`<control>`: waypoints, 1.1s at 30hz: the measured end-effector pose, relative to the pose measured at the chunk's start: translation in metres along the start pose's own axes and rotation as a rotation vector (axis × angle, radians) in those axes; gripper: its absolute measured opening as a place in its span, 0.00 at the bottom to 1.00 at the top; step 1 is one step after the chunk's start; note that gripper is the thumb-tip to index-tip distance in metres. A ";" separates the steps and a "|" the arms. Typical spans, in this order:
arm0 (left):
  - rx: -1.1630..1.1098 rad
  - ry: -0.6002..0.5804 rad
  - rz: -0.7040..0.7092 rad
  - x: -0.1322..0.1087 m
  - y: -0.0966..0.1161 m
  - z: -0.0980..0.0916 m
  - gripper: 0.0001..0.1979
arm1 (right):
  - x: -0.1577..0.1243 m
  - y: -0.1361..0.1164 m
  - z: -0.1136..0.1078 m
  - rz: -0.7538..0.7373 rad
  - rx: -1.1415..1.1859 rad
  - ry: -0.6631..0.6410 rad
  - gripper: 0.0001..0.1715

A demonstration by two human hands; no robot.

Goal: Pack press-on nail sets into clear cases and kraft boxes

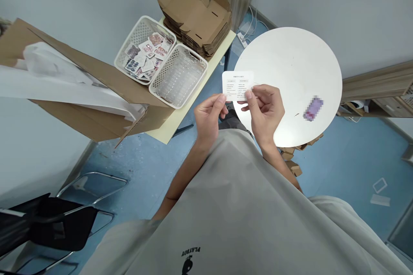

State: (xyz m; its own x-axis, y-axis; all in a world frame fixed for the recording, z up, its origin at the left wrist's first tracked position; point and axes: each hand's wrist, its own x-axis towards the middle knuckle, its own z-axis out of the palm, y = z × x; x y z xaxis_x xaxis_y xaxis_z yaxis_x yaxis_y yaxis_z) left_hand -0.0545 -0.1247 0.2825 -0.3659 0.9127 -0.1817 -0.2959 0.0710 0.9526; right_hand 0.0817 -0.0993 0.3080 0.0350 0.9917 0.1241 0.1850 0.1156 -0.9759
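A small white printed card (238,82) with rounded corners is held up in front of me, its text side facing the camera. My left hand (209,114) pinches its lower left corner between thumb and fingers. At the lower right edge, my right hand (266,109) grips the same card, thumb on the printed face. Left of the hands, a white basket (120,55) holds many printed cards or packets (150,53). Beside it, a second white basket (201,78) contains clear plastic pieces (179,75).
Flattened cardboard boxes (193,13) are stacked on the yellow table (164,131). A large open carton (97,90) with white wrapping stands left. On the round white table (290,60) lies a blurred purple item (312,108). A black chair (61,223) is at lower left.
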 end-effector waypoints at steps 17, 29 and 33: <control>0.323 -0.002 0.388 -0.008 -0.002 0.003 0.14 | 0.001 -0.005 0.009 0.029 0.113 -0.227 0.37; 0.149 0.009 0.354 -0.008 -0.007 -0.003 0.28 | 0.009 -0.001 -0.008 0.183 0.128 -0.254 0.30; -0.009 -0.096 0.152 0.000 -0.005 -0.005 0.23 | 0.011 0.000 -0.008 0.207 0.158 -0.324 0.33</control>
State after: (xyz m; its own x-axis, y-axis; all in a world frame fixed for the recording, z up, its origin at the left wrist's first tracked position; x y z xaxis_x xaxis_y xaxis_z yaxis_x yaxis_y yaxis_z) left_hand -0.0570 -0.1273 0.2767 -0.3217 0.9468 -0.0114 -0.2517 -0.0738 0.9650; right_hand 0.0905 -0.0890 0.3105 -0.2601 0.9586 -0.1160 0.0524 -0.1059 -0.9930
